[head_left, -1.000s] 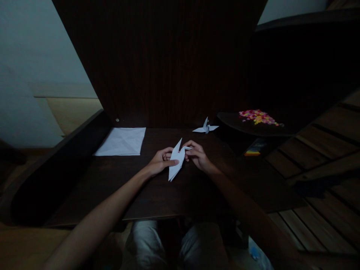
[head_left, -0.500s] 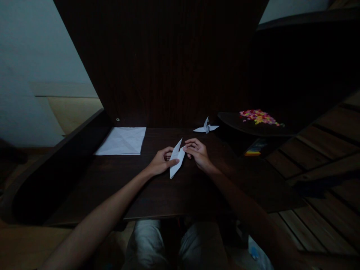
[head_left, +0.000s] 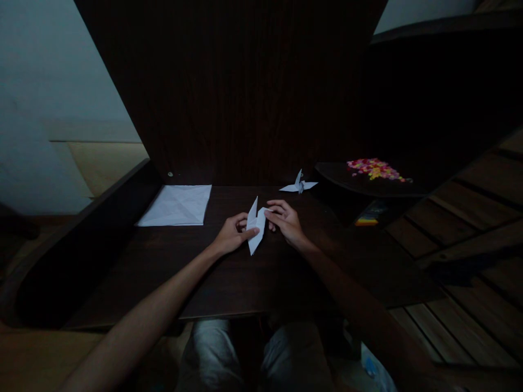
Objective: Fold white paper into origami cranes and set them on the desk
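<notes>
Over the middle of the dark desk, a partly folded white paper crane (head_left: 254, 230) is held between both hands. My left hand (head_left: 234, 234) grips its left side, with the thumb lying across the front of the fold. At the upper right, the fingertips of my right hand (head_left: 285, 222) pinch a narrow folded point of the paper. One thin point of the crane sticks up beside the gap between its two halves. Behind my right hand, a finished white paper crane (head_left: 301, 187) stands on the desk with wings spread.
Square white paper sheets (head_left: 177, 206) lie at the left of the desk (head_left: 163, 277). A curved shelf (head_left: 330, 173) at the right bears a heap of small pink, red and yellow pieces (head_left: 376, 169). Raised side panel (head_left: 81, 245) bounds the left; a dark board rises behind.
The folded paper has turned slightly in my hands, its upright point leaning less to the right. The narrow point at my right fingers now spreads further from it. Both hands stay nearly in place.
</notes>
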A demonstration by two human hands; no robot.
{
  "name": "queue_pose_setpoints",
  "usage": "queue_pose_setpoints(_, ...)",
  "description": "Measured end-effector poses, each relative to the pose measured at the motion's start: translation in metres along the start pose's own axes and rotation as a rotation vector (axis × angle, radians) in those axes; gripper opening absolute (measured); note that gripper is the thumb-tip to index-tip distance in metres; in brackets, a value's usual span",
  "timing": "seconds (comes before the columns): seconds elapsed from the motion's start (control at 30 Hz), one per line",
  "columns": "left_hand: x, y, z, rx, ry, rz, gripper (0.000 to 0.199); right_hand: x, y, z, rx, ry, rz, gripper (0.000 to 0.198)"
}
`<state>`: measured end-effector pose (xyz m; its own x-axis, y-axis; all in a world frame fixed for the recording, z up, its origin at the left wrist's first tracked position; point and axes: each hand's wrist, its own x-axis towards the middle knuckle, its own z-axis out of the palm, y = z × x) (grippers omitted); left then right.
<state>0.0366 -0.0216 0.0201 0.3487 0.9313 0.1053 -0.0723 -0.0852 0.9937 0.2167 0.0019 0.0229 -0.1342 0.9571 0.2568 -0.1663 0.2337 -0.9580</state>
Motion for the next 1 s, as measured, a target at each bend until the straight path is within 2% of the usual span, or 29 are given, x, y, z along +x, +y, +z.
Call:
queue_pose_setpoints(0.23,0.004,-0.002,-0.004,0.085,0.135,0.138,0.025,-0.005,0.003,0.006,-0.174,-0.154,0.014,0.028)
queue_pose_setpoints(0.4,0.006,-0.002,-0.004,0.118,0.180,0.134,0.023,-0.007,0.003,0.007,-0.182,-0.138,0.027,0.025)
queue_pose_setpoints(0.6,0.006,0.001,-0.004,0.132,0.214,0.197,0.023,-0.005,0.006,0.006,-0.134,-0.083,-0.092,0.020)
queue_pose_setpoints(0.73,0.007,0.001,-0.008,0.183,0.250,0.266,0.022,-0.003,0.012,0.004,-0.102,-0.102,-0.153,0.018)
queue_pose_setpoints(1.0,0.010,-0.005,-0.012,0.265,0.302,0.320,0.021,-0.004,0.010,0.002,-0.194,-0.106,-0.221,0.014)
